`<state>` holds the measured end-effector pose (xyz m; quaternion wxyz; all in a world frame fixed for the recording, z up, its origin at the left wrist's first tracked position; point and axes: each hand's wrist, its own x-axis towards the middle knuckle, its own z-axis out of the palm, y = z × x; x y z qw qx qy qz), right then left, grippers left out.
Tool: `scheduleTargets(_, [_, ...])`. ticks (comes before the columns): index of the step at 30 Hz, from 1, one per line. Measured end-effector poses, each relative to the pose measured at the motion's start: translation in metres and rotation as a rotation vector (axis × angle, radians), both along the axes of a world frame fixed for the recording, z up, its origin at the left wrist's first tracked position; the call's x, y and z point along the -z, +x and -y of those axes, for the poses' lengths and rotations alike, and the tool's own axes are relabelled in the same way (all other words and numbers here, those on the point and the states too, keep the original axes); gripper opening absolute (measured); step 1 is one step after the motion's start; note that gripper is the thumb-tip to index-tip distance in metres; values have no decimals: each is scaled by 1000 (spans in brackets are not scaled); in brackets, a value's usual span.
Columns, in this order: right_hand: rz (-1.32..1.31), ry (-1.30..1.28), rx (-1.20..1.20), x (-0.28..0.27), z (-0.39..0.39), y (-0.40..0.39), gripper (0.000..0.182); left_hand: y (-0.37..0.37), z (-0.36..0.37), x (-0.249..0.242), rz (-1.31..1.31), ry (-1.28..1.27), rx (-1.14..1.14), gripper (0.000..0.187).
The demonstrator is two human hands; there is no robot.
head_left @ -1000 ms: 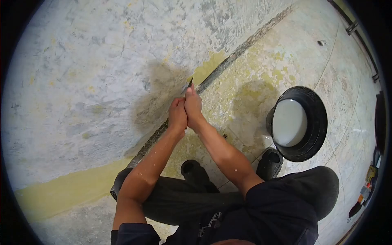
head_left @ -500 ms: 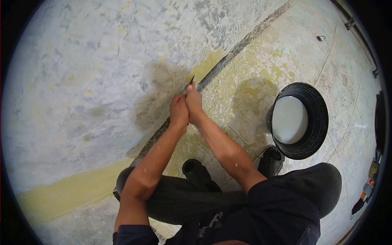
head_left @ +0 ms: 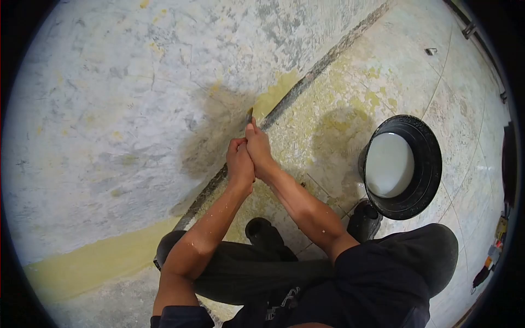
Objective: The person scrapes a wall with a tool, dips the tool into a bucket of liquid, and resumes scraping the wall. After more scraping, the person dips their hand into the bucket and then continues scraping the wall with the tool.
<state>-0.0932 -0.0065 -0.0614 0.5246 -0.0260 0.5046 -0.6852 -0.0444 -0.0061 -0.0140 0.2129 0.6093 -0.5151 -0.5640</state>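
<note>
My left hand (head_left: 239,159) and my right hand (head_left: 259,147) are closed together near the foot of the wall. Between them they grip a scraper (head_left: 250,116), whose thin dark blade points up at the wall; its handle is hidden by my fingers. The blade lies at the left end of a yellow patch (head_left: 276,93) on the whitish, mottled wall (head_left: 126,109). Just right of my hands the floor (head_left: 295,142) is littered with pale and yellow flakes.
A black bucket (head_left: 432,169) of milky liquid stands on the floor at the right. A small metal piece (head_left: 431,51) lies beyond it. Several tools (head_left: 488,263) are at the far right edge. A yellow band (head_left: 98,257) crosses the lower left.
Both hands and the scraper have shifted slightly down in the view, and the blade has swung a little to the left. The bucket appears slightly lower.
</note>
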Motion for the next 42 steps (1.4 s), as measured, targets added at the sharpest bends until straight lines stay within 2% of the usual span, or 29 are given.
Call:
scheduleTargets(2, [-58, 22, -16, 8, 6, 4, 55, 3, 4, -1, 25, 19, -8, 25])
scheduleTargets(4, [221, -44, 107, 16, 9, -4, 54, 1, 6, 7, 18, 35, 24, 25])
scheduleTargets(6, [143, -30, 63, 19, -1, -3, 52, -1, 2, 13, -7, 34, 65, 25])
scheduleTargets(7, [70, -26, 17, 11, -5, -4, 51, 2, -9, 14, 7, -14, 9, 25])
scheduleTargets(8, [-100, 50, -80, 5, -9, -5, 49, 0, -9, 15, 22, -64, -45, 25])
scheduleTargets(12, [63, 29, 6, 5, -4, 0, 49, 3, -1, 8, 91, -5, -30, 25])
scheduleTargets(14, [229, 28, 20, 9, -2, -8, 51, 1, 5, 10, 27, 90, 65, 26])
scheduleTargets(15, [216, 23, 20, 10, -3, -7, 51, 0, 2, 10, 15, 85, 67, 26])
scheduleTargets(17, [-93, 64, -54, 13, -2, 1, 52, 3, -6, 6, -5, 24, -49, 24])
scheduleTargets(18, [-93, 59, -56, 15, 4, -2, 52, -1, 0, 7, -5, 20, -51, 24])
scheduleTargets(20, [153, 39, 127, 23, 13, 2, 52, 0, 13, 14, 59, 53, 32, 22])
scheduleTargets(23, [202, 15, 54, 15, -2, -3, 52, 3, 7, 31, 63, -47, 61, 21])
scheduleTargets(24, [67, 31, -92, 26, -3, -2, 53, 3, 1, 22, 53, -55, 61, 21])
scheduleTargets(26, [30, 16, -102, 15, -4, 3, 53, 6, -15, 0, 60, 27, -48, 21])
scheduleTargets(30, [-62, 47, -116, 7, -6, 13, 54, 19, -8, 12, 53, -21, -78, 22])
scheduleTargets(31, [-58, 58, -125, 8, -6, 15, 54, 19, -6, 6, 73, -10, -43, 21])
scheduleTargets(33, [114, -16, 30, 4, -3, 21, 55, 28, -8, 4, 89, 0, -14, 21])
scheduleTargets(36, [54, 0, 8, -6, -1, 24, 55, 25, 1, 3, -44, -58, -50, 21])
scheduleTargets(38, [49, -7, 29, -13, 2, 23, 55, 27, 6, -5, 32, 6, -29, 21])
scheduleTargets(40, [190, -15, 43, -2, 4, 23, 55, 31, 12, 0, 36, 46, 21, 21])
scheduleTargets(42, [165, -24, 55, 9, 2, 29, 54, 30, 12, 4, 19, 65, 89, 21])
